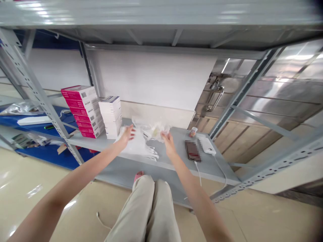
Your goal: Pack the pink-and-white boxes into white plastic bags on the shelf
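Observation:
My right hand pinches a crumpled clear plastic bag above the grey shelf. Something pale shows inside the bag, too blurred to name. To its left, my left hand has its fingers apart and appears to hold nothing. Below and between the hands lies a pile of flat white items, with white cord-like ends sticking out to the right. Just behind my left hand stands a stack of small white boxes, beside a taller stack of pink and white boxes.
Toward the right end of the shelf lie a blurred-out dark phone-like thing, a white device with a cable, and a small clear jar. Metal uprights frame the bay. An upper shelf hangs overhead.

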Motion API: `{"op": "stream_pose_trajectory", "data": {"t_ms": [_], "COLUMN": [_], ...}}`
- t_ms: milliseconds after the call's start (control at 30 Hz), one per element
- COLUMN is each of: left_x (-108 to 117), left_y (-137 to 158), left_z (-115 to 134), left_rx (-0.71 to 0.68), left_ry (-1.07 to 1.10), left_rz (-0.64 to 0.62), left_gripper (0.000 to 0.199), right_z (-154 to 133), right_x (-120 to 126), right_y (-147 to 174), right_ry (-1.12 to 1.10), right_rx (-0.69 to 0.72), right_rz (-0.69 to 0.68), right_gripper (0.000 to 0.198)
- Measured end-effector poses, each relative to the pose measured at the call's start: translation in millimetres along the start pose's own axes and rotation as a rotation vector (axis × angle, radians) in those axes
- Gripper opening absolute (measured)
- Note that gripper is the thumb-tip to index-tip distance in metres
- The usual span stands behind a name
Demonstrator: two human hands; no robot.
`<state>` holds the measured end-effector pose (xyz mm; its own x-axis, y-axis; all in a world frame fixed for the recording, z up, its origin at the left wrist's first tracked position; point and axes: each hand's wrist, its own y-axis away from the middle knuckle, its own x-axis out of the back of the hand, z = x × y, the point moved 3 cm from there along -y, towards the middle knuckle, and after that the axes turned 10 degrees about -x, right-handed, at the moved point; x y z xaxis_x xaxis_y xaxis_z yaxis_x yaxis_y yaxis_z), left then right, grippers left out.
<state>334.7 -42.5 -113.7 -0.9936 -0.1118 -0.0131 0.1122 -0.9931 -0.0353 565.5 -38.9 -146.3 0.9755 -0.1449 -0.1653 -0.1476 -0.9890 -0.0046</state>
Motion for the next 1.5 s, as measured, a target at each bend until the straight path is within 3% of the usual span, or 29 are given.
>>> {"op": "stream_pose_trajectory", "data": {"t_ms": [133, 200, 433, 700, 767, 867, 967, 1167, 1267, 1367, 1433, 1500], "left_x": [-32, -43, -43, -46, -40, -23, -10, 7, 28, 46, 45, 29], "left_y": [42, 49, 30, 20, 9, -10, -22, -26, -31, -32, -24, -8], "left_z": [-11, -5, 8, -5, -4, 4, 16, 40, 54, 65, 65, 60], "left_rx": [0.215, 0.226, 0.262, 0.2, 0.136, 0.027, -0.064, -0.203, -0.301, -0.393, -0.4, -0.436], "left_ry": [-0.032, -0.032, 0.053, 0.01, 0.108, 0.284, 0.398, 0.595, 0.568, 0.461, 0.358, 0.16], "left_rz": [-0.458, -0.52, -0.331, -0.382, -0.288, -0.045, 0.057, 0.096, 0.132, 0.095, 0.013, -0.161], "left_gripper": [0.067, 0.067, 0.025, 0.009, 0.006, 0.009, 0.016, 0.021, 0.021, 0.022, 0.019, 0.015], "right_z": [3, 1, -4, -4, -5, -8, -12, -31, -46, -59, -61, -60], "right_x": [0, -2, 7, 20, 27, 43, 56, 80, 107, 134, 141, 140], "right_y": [6, 10, 11, 21, 17, 8, 4, 11, 14, 19, 21, 22], "right_ry": [-0.024, -0.015, -0.003, 0.13, 0.129, 0.102, 0.119, 0.431, 0.578, 0.55, 0.495, 0.44], "right_rx": [0.069, 0.109, 0.107, 0.03, 0.068, 0.113, 0.097, 0.181, 0.278, 0.335, 0.288, 0.197], "right_rz": [-0.095, -0.14, -0.197, -0.201, -0.141, -0.068, -0.1, -0.078, 0.12, 0.313, 0.269, 0.146], "right_gripper": [0.045, 0.041, 0.038, 0.042, 0.045, 0.05, 0.045, 0.041, 0.038, 0.037, 0.036, 0.033]}}
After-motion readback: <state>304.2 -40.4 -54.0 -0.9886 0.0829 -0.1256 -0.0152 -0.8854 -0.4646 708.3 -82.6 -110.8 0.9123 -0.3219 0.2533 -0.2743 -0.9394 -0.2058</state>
